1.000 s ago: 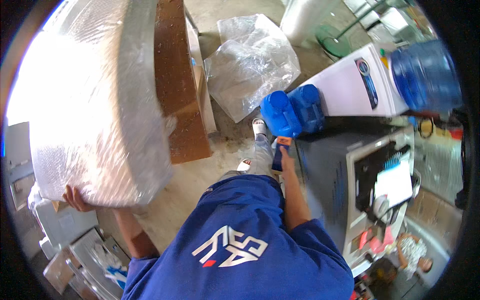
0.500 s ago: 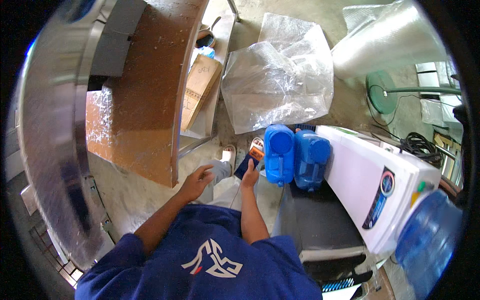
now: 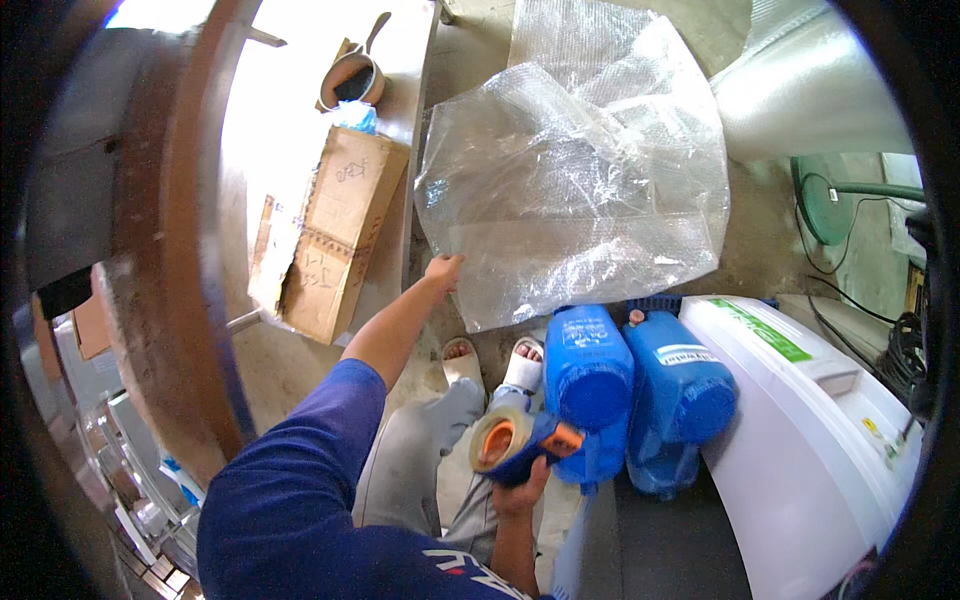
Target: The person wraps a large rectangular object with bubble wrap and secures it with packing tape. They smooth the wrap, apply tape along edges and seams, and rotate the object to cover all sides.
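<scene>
My left hand (image 3: 444, 272) reaches forward to the near left edge of a large sheet of clear bubble wrap (image 3: 590, 190) on the floor, its fingers closed on that edge. The sheet lies wrinkled and partly folded over itself. Close to my body, my right hand (image 3: 520, 490) grips a tape dispenser (image 3: 537, 432), dark blue with orange parts and loaded with a roll of tape. The dispenser is held above my legs, just left of a blue water jug (image 3: 590, 385).
A second blue jug (image 3: 685, 390) stands beside the first, next to a white appliance (image 3: 800, 420). Under the brown table (image 3: 180, 300) at left, a shelf bears a cardboard box (image 3: 340, 215) and a pan (image 3: 352, 80). A big bubble wrap roll (image 3: 820, 90) stands far right.
My left hand has moved forward from near my body to the bubble wrap's edge. I have leaned forward, so the sheet and jugs look larger. The tape dispenser stays in my right hand.
</scene>
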`<state>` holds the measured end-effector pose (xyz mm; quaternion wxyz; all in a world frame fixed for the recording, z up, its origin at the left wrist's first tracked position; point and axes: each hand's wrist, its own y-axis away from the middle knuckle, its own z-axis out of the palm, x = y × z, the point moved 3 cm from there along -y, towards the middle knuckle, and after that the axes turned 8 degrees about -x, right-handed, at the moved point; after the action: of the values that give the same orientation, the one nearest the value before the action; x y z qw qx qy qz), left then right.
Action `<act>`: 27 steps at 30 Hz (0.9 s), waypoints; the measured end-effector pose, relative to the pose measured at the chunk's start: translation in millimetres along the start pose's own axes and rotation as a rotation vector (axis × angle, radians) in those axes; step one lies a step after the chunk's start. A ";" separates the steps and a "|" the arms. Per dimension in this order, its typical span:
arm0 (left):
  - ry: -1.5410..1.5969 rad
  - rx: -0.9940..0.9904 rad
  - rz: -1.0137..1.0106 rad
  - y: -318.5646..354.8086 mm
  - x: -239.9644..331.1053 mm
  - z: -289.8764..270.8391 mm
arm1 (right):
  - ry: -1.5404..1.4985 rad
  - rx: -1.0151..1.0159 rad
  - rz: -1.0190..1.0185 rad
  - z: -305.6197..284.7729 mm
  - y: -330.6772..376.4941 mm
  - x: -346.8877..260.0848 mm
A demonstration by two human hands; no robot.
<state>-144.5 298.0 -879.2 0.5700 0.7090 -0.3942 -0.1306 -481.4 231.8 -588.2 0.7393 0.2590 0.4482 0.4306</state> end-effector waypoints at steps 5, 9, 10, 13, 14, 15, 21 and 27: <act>-0.143 0.221 0.040 -120.3 -16.7 4.8 | 0.058 -0.061 0.177 -59.1 13.1 29.6; -0.172 0.500 0.195 -164.8 -34.2 16.1 | 0.060 -0.003 0.277 -68.7 21.9 26.5; -0.159 0.578 0.230 -177.4 -42.4 10.1 | 0.056 -0.005 0.302 -71.5 23.9 26.6; -0.126 0.433 0.165 -194.9 -51.3 6.4 | 0.045 0.005 0.331 -76.4 25.0 26.0; -0.136 0.386 0.177 -183.7 -46.2 14.4 | 0.048 0.018 0.332 -76.1 27.1 26.4; -0.143 0.343 0.190 -170.4 -40.2 18.4 | 0.046 0.025 0.334 -76.2 29.5 26.7; -0.111 0.310 0.567 -57.9 -5.0 13.3 | -0.016 -0.002 0.278 -41.3 34.1 29.9; -0.104 0.242 0.760 157.3 60.3 24.6 | 0.098 -0.041 0.235 19.6 22.0 -9.2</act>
<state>-185.1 231.7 -727.7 0.4693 0.5674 -0.6690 0.1012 -475.0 234.7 -558.1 0.6660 0.2733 0.4417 0.5354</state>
